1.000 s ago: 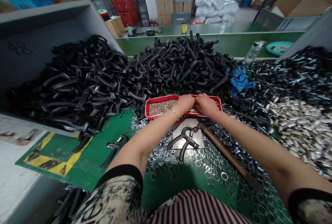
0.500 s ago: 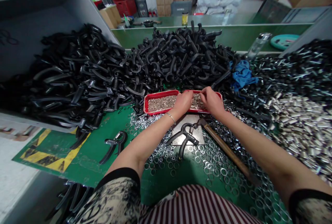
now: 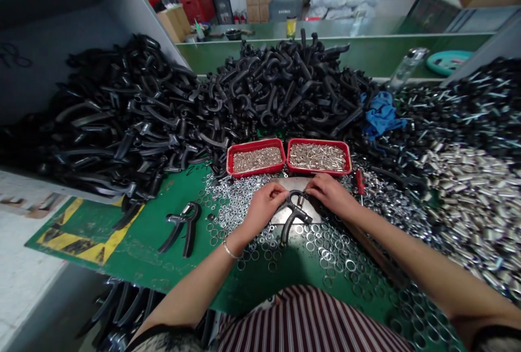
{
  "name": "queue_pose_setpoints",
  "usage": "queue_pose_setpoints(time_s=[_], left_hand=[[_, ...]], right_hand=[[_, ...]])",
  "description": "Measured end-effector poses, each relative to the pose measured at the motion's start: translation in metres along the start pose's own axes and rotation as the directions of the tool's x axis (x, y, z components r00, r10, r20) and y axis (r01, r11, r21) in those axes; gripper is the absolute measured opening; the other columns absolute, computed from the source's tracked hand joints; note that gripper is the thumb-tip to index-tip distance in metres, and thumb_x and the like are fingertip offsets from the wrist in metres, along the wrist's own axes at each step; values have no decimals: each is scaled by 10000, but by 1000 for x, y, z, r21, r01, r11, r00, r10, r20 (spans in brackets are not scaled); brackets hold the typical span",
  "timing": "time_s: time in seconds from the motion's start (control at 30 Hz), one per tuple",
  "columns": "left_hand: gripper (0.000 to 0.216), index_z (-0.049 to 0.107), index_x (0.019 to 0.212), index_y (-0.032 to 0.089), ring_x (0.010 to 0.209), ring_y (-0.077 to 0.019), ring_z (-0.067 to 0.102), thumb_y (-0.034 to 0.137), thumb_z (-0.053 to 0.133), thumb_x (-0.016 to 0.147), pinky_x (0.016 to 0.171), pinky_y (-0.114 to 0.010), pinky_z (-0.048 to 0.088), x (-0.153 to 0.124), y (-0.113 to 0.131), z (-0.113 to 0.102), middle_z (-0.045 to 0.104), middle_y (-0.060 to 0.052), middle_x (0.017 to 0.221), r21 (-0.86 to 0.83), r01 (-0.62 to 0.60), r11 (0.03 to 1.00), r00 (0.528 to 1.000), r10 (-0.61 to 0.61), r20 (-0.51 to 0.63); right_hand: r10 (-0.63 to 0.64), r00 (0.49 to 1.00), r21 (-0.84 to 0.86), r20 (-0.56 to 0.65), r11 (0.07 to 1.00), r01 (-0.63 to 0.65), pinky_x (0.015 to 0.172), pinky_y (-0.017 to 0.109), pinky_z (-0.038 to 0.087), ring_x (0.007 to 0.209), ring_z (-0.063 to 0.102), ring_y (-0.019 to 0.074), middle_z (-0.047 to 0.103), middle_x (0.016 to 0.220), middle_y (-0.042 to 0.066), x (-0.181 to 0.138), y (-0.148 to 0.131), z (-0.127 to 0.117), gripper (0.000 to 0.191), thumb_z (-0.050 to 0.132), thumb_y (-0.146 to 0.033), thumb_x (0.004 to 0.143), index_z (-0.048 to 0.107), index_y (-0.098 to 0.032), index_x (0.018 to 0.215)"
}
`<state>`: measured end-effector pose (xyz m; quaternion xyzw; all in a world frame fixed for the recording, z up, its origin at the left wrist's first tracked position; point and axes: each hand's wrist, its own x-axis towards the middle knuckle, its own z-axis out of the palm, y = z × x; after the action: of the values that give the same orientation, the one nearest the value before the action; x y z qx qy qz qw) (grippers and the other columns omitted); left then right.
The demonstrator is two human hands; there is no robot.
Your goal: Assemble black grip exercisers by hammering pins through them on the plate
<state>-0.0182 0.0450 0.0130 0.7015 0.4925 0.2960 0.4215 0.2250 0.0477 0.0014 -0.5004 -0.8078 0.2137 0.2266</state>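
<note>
A black hand-gripper (image 3: 295, 217) lies on a small metal plate (image 3: 291, 184) in the middle of the green bench. My left hand (image 3: 264, 206) is curled on its left handle and my right hand (image 3: 330, 193) pinches at its top near the spring. Just beyond stand two red trays: the left red tray (image 3: 255, 158) holds tiny metal bits and the right red tray (image 3: 319, 156) holds small silver pins. Loose steel washers (image 3: 325, 249) cover the bench around the plate.
A big heap of black plastic handles (image 3: 171, 107) fills the back and left. Silver tubes (image 3: 472, 189) pile at right, with a blue cloth (image 3: 380, 113) behind. Another assembled hand-gripper (image 3: 183, 227) lies at left. A red-handled screwdriver (image 3: 360, 182) and a wooden hammer handle (image 3: 374, 257) lie at right.
Both hands have pulled back from the red trays toward me and now rest on the black hand-gripper on the metal plate. The view has shifted slightly.
</note>
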Motion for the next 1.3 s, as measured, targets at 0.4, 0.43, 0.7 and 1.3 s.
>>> queue_pose_setpoints(time_s=[0.4, 0.43, 0.7, 1.3], left_hand=[[128, 594, 841, 172, 924, -199, 566, 242, 600, 948, 903, -354, 453, -7, -13, 24, 606, -43, 896, 379, -192, 905, 977, 213, -15], [129, 590, 840, 172, 926, -201, 566, 239, 596, 950, 904, -355, 454, -8, -13, 25, 605, -43, 894, 390, -194, 900, 976, 218, -18], [222, 621, 940, 155, 985, -223, 575, 275, 453, 1022, 925, -381, 466, -23, -19, 27, 638, -93, 1010, 556, -348, 754, 932, 340, 122], [400, 513, 1338, 105, 1262, -294, 487, 296, 512, 987, 1063, -445, 406, -38, -8, 29, 551, -157, 1381, 664, -427, 614, 900, 360, 247]], right_hand=[[-96, 989, -452, 109, 882, 135, 799, 390, 466, 955, 512, 282, 629, 933, 145, 5, -23, 12, 256, 441, -198, 1001, 668, -150, 895], [-122, 982, -475, 142, 862, 176, 803, 392, 461, 946, 513, 281, 634, 935, 147, 6, -24, 12, 253, 443, -188, 998, 672, -149, 897], [-61, 989, -310, 138, 945, 101, 749, 349, 445, 850, 574, 233, 666, 884, 102, 25, -29, 0, 186, 505, -115, 930, 675, -173, 881], [348, 937, 432, 42, 839, -331, 706, 341, 575, 721, 667, 169, 699, 913, 46, -20, -16, -16, 176, 597, -347, 890, 657, -188, 939]])
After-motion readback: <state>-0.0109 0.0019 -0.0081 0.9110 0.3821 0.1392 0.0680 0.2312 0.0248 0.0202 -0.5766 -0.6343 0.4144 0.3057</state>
